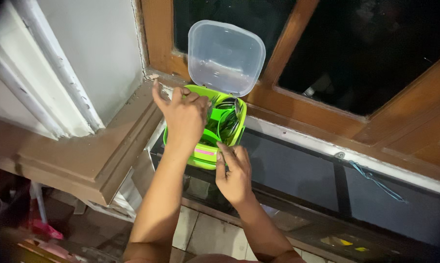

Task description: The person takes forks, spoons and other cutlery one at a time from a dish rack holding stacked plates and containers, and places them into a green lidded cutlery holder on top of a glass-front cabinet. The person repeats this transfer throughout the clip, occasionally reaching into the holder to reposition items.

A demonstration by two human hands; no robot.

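Note:
A bright green plastic box (203,158) sits on a window ledge, its clear hinged lid (225,56) standing upright against the window frame. Several metal spoons and forks (227,119) stand inside it. My left hand (183,117) reaches over the box's left side, fingers curled at the rim and among the cutlery handles; whether it grips one is hidden. My right hand (234,170) rests against the box's front right corner, thumb on the green wall.
A brown wooden window frame (288,53) with dark panes rises behind the box. A dark glass-topped surface (298,170) stretches right, with a blue string (375,180) on it. A white wall (93,48) and wooden ledge (98,151) are on the left. Tiled floor lies below.

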